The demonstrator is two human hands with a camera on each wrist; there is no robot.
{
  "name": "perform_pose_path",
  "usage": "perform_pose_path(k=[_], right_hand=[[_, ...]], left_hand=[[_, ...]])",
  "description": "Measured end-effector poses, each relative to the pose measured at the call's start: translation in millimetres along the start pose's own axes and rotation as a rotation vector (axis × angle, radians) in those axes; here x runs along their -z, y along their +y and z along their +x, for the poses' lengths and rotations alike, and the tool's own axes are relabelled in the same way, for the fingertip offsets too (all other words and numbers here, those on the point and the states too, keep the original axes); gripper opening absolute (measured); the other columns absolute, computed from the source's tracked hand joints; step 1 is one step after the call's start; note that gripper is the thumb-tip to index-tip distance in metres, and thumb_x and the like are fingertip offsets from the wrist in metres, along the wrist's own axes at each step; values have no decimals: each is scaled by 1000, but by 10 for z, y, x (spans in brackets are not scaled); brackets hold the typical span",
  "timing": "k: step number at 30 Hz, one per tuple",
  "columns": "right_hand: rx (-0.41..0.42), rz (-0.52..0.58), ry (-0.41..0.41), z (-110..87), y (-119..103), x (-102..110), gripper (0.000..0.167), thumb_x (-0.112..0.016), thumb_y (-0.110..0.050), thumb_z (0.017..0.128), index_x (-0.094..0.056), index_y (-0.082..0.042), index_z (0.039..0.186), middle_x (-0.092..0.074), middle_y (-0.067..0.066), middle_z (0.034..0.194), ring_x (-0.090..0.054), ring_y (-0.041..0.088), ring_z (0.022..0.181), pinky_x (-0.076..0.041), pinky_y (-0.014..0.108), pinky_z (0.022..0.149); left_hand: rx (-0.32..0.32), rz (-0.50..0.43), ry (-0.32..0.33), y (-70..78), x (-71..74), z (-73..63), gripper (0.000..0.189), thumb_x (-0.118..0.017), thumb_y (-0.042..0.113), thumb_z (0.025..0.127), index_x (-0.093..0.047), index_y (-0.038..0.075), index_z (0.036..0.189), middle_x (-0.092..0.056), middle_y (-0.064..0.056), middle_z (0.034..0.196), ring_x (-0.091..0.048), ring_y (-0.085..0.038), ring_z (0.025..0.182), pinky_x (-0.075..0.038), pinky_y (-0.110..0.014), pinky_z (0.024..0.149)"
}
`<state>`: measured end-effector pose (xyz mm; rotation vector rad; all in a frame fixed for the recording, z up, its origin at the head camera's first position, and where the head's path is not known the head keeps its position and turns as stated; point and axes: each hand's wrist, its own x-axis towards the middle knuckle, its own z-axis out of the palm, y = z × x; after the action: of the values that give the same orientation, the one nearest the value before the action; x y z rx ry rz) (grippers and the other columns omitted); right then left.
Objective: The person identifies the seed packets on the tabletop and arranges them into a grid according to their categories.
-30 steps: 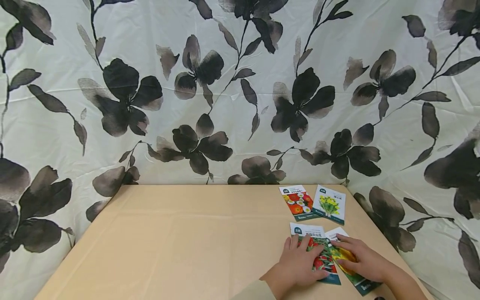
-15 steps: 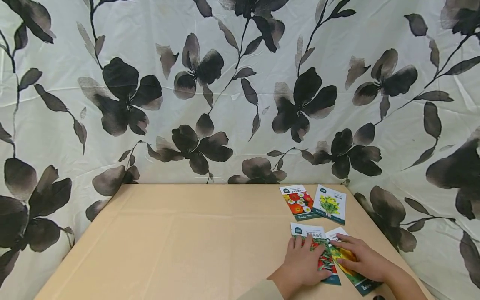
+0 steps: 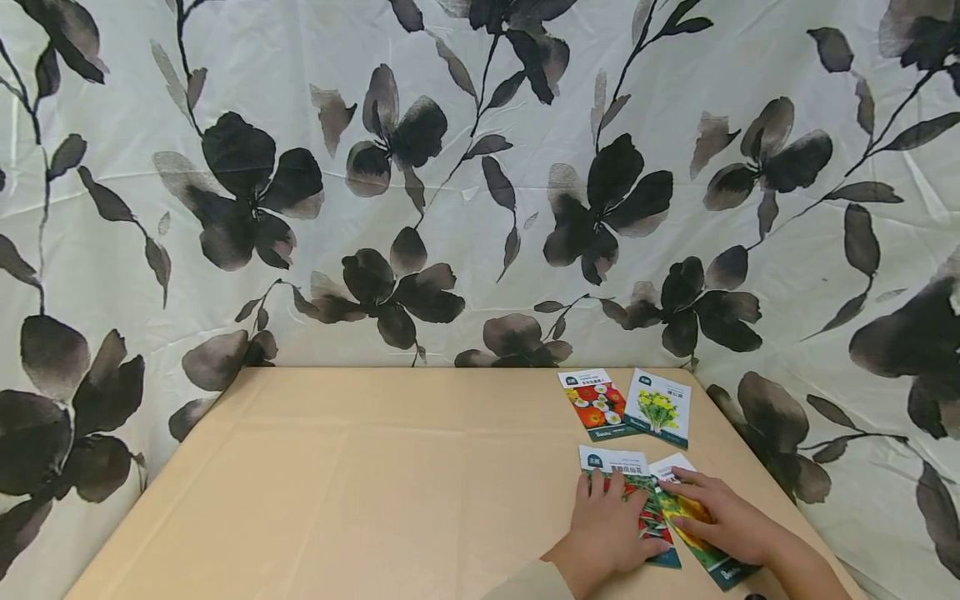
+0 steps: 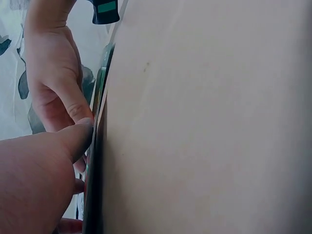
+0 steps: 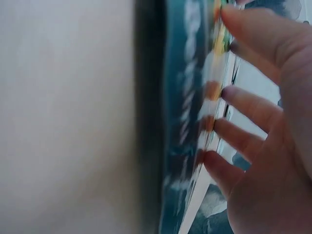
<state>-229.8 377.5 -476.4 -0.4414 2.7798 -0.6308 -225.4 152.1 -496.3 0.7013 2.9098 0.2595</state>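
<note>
Fingers spread, my left hand (image 3: 609,527) rests on a seed packet with red flowers (image 3: 656,527), covering much of its picture. Beside it my right hand (image 3: 726,518) lies over a seed packet with yellow blooms (image 3: 722,565), its fingertips on the glossy front. The two packets meet at their facing edges. In the left wrist view my left thumb (image 4: 80,139) comes down at a packet's edge, close to the other hand's fingers. The right wrist view shows the right fingers (image 5: 248,109) touching the packet's shiny face.
Behind the hands lie a packet with orange and white flowers (image 3: 597,408) and one with a yellow-flowered bunch (image 3: 658,410), overlapping at a corner. The beige table (image 3: 337,500) reaches back to a floral cloth (image 3: 495,208). A small dark object (image 3: 756,597) shows at the bottom edge.
My left hand has slid slightly to the right across the red-flower packet. The right hand and all the packets stay where they were.
</note>
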Motion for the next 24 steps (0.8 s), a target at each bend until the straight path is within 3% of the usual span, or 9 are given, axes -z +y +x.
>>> perform_pose_path(k=[6, 18, 24], right_hand=[[-29, -8, -16, -3, -52, -17, 58, -70, -44, 94, -61, -14, 143, -44, 26, 155, -36, 59, 140, -36, 76, 104], [-12, -37, 8, -10, -64, -46, 60, -71, -45, 93, -60, -16, 144, -43, 25, 156, -36, 58, 139, -38, 76, 102], [-25, -41, 5, -9, -34, -70, 58, -70, -45, 94, -60, -19, 145, -42, 24, 156, -39, 55, 136, -40, 75, 100]], left_hand=[[28, -10, -11, 46, 23, 20, 56, -50, 76, 92, -49, 54, 144, -40, 13, 160, -35, -24, 150, -26, -51, 123], [39, -12, -19, 32, 29, 36, 59, -54, 76, 90, -46, 56, 145, -39, 15, 160, -34, -24, 151, -26, -52, 123], [50, -23, -56, 13, 66, 12, 59, -56, 75, 89, -47, 56, 144, -39, 16, 160, -34, -23, 151, -25, -51, 124]])
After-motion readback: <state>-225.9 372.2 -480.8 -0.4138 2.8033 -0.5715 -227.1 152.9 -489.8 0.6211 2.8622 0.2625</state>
